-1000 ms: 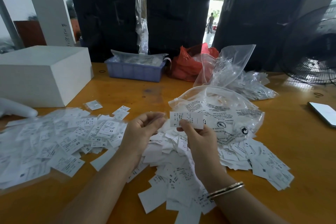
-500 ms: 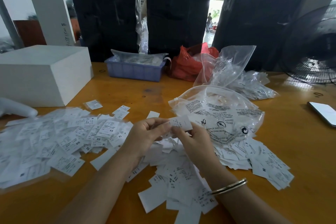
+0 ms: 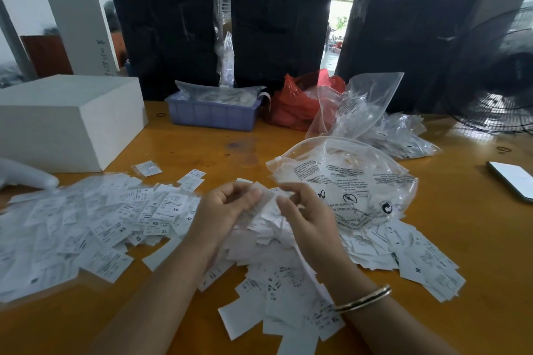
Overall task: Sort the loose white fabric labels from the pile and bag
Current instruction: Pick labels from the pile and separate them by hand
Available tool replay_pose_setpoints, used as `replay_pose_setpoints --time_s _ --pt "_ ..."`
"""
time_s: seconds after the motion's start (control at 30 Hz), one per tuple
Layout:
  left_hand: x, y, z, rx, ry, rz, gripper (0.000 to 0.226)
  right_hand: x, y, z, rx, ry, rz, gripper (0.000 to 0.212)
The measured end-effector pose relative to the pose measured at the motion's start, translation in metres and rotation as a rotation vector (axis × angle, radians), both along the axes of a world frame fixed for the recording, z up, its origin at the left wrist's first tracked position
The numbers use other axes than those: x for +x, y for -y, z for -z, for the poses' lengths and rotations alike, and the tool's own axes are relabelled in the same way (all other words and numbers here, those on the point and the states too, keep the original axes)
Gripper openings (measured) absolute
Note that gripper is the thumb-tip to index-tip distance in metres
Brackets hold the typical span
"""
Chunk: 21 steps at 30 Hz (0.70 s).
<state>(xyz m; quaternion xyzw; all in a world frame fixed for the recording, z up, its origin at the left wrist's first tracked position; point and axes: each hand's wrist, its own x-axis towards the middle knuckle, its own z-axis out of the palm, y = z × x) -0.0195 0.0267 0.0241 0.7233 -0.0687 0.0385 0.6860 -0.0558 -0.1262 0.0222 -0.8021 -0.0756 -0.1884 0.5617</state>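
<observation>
Here, the orange table (image 3: 476, 253) carries everything, and I give all positions relative to the clear printed bag (image 3: 346, 181) lying on it. Left of the bag, the white box (image 3: 66, 121) sits at the table's far left. Nearer me and left of the bag spreads the sorted layer of labels (image 3: 95, 225), sizes XS and XL legible. The unsorted pile (image 3: 277, 282) lies against the bag's near edge and runs toward me. Behind the bag stand a blue tray (image 3: 213, 117) and a red bag (image 3: 297, 106). Right of it lies a phone (image 3: 513, 180). My left hand (image 3: 227, 210) and right hand (image 3: 308, 219) hover just left of the bag, fingers curled, pinching a blurred label (image 3: 266, 200) between them.
</observation>
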Motion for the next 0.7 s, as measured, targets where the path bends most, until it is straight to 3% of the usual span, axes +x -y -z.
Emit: replay_pose_setpoints --time_s 0.1,0.23,0.3,0.37,0.43,0.5,0.57,0.63,0.7 --pt "0.010 -0.022 -0.003 0.170 0.071 -0.291 0.011 0.003 0.006 -0.004 0.246 -0.061 -0.104 0.039" --pt "0.029 -0.062 0.003 0.493 0.173 -0.687 0.020 0.008 0.011 -0.004 0.333 -0.106 -0.053 0.061" --pt "0.033 -0.073 0.011 0.706 0.136 -0.755 0.025 0.011 0.011 -0.002 0.429 -0.123 -0.034 0.057" --pt "0.034 -0.076 0.018 0.987 0.075 -0.786 0.032 0.012 0.011 0.000 0.628 -0.152 -0.067 0.047" --pt "0.033 -0.073 0.020 1.142 0.085 -0.785 0.037 0.013 0.012 0.001 0.846 -0.170 -0.123 0.039" --pt "0.031 -0.062 0.016 1.057 0.283 -0.691 0.033 0.013 0.011 0.003 0.963 -0.204 -0.172 0.035" --pt "0.024 -0.044 0.011 0.764 0.390 -0.368 0.034 0.014 0.009 0.004 0.969 -0.231 -0.185 0.034" --pt "0.011 -0.025 0.004 0.527 0.282 0.010 0.053 0.016 0.006 0.005 0.862 -0.228 -0.151 0.031" --pt "0.005 -0.012 0.005 0.436 0.184 0.174 0.056 0.017 0.001 0.005 0.751 -0.206 -0.138 0.031"
